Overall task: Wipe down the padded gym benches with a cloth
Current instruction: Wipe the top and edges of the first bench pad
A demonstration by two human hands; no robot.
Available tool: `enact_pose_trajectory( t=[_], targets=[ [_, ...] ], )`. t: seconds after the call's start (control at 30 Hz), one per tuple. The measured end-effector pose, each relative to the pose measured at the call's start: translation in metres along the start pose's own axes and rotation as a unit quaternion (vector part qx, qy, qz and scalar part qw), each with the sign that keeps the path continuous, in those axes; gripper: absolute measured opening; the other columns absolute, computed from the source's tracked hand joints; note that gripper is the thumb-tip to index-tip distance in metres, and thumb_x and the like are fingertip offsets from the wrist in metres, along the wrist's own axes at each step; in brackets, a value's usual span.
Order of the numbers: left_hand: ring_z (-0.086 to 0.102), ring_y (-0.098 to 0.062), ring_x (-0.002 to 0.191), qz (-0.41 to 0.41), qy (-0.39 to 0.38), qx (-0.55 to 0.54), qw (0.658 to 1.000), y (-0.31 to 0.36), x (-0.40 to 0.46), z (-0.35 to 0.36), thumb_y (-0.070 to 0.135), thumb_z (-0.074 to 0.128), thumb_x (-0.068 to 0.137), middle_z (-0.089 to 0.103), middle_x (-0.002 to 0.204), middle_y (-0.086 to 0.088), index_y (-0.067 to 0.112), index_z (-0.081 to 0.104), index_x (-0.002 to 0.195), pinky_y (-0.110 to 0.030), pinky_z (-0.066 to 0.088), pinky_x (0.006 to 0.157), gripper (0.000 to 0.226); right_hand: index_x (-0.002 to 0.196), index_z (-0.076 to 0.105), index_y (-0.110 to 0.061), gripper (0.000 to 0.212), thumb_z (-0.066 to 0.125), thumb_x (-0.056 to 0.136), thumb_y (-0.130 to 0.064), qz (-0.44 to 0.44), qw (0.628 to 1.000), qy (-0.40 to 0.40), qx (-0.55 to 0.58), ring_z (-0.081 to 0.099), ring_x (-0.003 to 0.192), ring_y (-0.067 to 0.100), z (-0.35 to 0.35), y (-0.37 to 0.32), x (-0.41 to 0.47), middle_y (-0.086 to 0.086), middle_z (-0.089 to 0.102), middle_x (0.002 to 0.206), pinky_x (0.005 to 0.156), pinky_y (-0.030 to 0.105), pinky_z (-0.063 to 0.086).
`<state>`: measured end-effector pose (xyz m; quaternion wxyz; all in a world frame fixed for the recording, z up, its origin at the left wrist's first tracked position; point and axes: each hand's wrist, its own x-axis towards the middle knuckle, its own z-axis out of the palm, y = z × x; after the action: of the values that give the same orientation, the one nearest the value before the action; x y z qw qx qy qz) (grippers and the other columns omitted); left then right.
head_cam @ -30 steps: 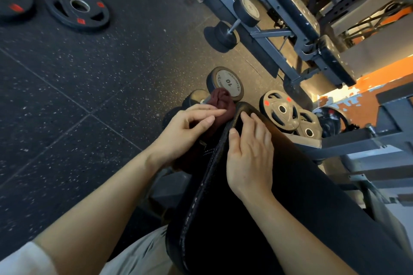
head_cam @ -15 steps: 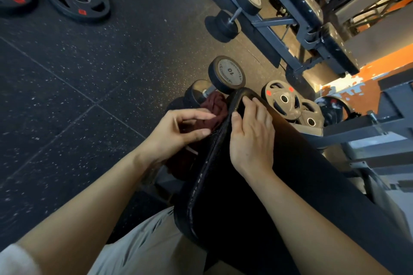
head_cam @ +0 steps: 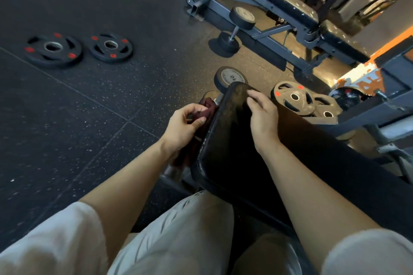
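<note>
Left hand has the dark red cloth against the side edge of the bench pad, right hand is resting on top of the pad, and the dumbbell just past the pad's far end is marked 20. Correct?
Not quite: in the head view the dumbbell is marked 10, not 20. The rest holds: the left hand grips the dark red cloth at the bench pad edge, and the right hand rests on top.

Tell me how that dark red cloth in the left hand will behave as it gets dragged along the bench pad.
The cloth looks bunched and folded where the left hand grips it, so it is probably floppy and light. It hangs down beside the bench pad, so it will likely drape over the edge rather than hold a shape. Loose folds may slip or bunch up.
</note>
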<state>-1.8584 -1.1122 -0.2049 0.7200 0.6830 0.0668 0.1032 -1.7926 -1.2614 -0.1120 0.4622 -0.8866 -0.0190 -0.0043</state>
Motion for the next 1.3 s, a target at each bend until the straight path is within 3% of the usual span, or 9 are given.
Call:
enact_pose_trajectory(
  t=[0.17, 0.27, 0.37, 0.43, 0.53, 0.7, 0.93, 1.13, 1.3],
  targets=[
    [0.067, -0.015, 0.091, 0.008, -0.022, 0.008, 1.000, 0.037, -0.034, -0.006, -0.001, 0.059, 0.092, 0.070, 0.094, 0.002, 0.016, 0.067, 0.097, -0.034, 0.054, 0.083, 0.020, 0.124, 0.063, -0.018, 0.029, 0.051, 0.099, -0.012, -0.009, 0.997, 0.070, 0.015, 0.052, 0.100, -0.007, -0.059, 0.016, -0.046, -0.008, 0.060, 0.123, 0.083, 0.006, 0.040],
    [0.066, -0.016, 0.093, 0.070, 0.035, 0.009, 0.997, 0.076, -0.046, 0.011, 0.002, 0.059, 0.093, 0.069, 0.099, 0.000, 0.020, 0.065, 0.099, -0.026, 0.055, 0.073, 0.020, 0.124, 0.062, -0.022, 0.032, 0.059, 0.094, -0.011, -0.061, 0.996, -0.009, 0.067, 0.059, 0.104, -0.004, -0.065, 0.016, -0.074, -0.009, 0.063, 0.118, 0.091, 0.015, 0.049],
    [0.061, -0.013, 0.089, 0.088, -0.003, -0.044, 0.995, 0.111, -0.055, 0.051, 0.011, 0.052, 0.099, 0.065, 0.101, -0.006, 0.015, 0.062, 0.106, -0.022, 0.053, 0.067, 0.012, 0.135, 0.045, -0.043, 0.054, 0.063, 0.092, -0.015, -0.092, 0.957, -0.164, 0.219, 0.054, 0.122, 0.001, -0.055, 0.002, -0.092, -0.016, 0.053, 0.135, 0.099, 0.019, 0.046],
    [0.056, -0.013, 0.084, 0.049, -0.062, -0.087, 0.993, 0.119, -0.060, 0.069, 0.017, 0.047, 0.101, 0.060, 0.091, -0.004, 0.011, 0.059, 0.102, -0.024, 0.049, 0.073, 0.014, 0.138, 0.044, -0.037, 0.062, 0.064, 0.088, -0.006, -0.145, 0.950, -0.125, 0.246, 0.048, 0.129, 0.003, -0.052, 0.001, -0.094, -0.011, 0.051, 0.141, 0.107, 0.026, 0.041],
    [0.054, -0.014, 0.080, 0.040, -0.026, 0.022, 0.999, 0.108, -0.056, 0.062, 0.016, 0.057, 0.095, 0.058, 0.081, -0.001, 0.015, 0.056, 0.083, -0.033, 0.045, 0.079, 0.012, 0.120, 0.062, -0.014, 0.050, 0.065, 0.075, 0.009, -0.234, 0.966, 0.014, 0.107, 0.055, 0.121, 0.015, -0.060, 0.021, -0.087, 0.000, 0.061, 0.125, 0.108, 0.032, 0.040],
    [0.062, -0.019, 0.092, -0.022, 0.062, 0.247, 0.967, 0.082, -0.058, 0.031, 0.009, 0.063, 0.090, 0.062, 0.085, 0.010, 0.023, 0.053, 0.086, -0.029, 0.047, 0.080, 0.017, 0.129, 0.061, -0.030, 0.039, 0.054, 0.092, -0.041, -0.316, 0.908, -0.187, -0.202, 0.008, 0.149, 0.019, -0.057, 0.064, -0.107, -0.004, 0.033, 0.156, 0.118, 0.044, 0.011],
    [0.058, -0.027, 0.111, -0.025, 0.044, 0.360, 0.932, 0.067, -0.046, 0.044, 0.016, 0.062, 0.092, 0.058, 0.119, -0.012, 0.007, 0.058, 0.115, -0.037, 0.044, 0.098, 0.025, 0.143, 0.047, -0.032, 0.043, 0.044, 0.101, -0.022, -0.224, 0.922, -0.108, -0.296, 0.009, 0.149, 0.026, -0.067, 0.060, -0.043, 0.000, 0.026, 0.159, 0.119, 0.045, 0.008],
    [0.053, -0.032, 0.118, -0.009, 0.036, 0.380, 0.924, 0.069, 0.004, 0.059, 0.006, 0.049, 0.095, 0.053, 0.127, -0.018, 0.003, 0.054, 0.127, -0.035, 0.040, 0.099, 0.033, 0.140, 0.052, -0.024, 0.042, 0.051, 0.098, -0.018, -0.315, 0.892, -0.146, -0.289, 0.022, 0.146, 0.028, -0.062, 0.066, -0.051, 0.007, 0.031, 0.157, 0.119, 0.043, 0.014],
    [0.033, -0.030, 0.138, -0.046, -0.037, 0.418, 0.907, 0.057, 0.045, 0.075, 0.023, 0.036, 0.104, 0.036, 0.150, -0.016, 0.007, 0.030, 0.148, -0.035, 0.024, 0.114, 0.047, 0.145, 0.043, -0.032, 0.045, 0.044, 0.101, -0.022, -0.175, 0.937, -0.090, -0.289, 0.014, 0.147, 0.021, -0.068, 0.063, 0.024, -0.003, 0.022, 0.161, 0.118, 0.036, 0.018]
  ],
)
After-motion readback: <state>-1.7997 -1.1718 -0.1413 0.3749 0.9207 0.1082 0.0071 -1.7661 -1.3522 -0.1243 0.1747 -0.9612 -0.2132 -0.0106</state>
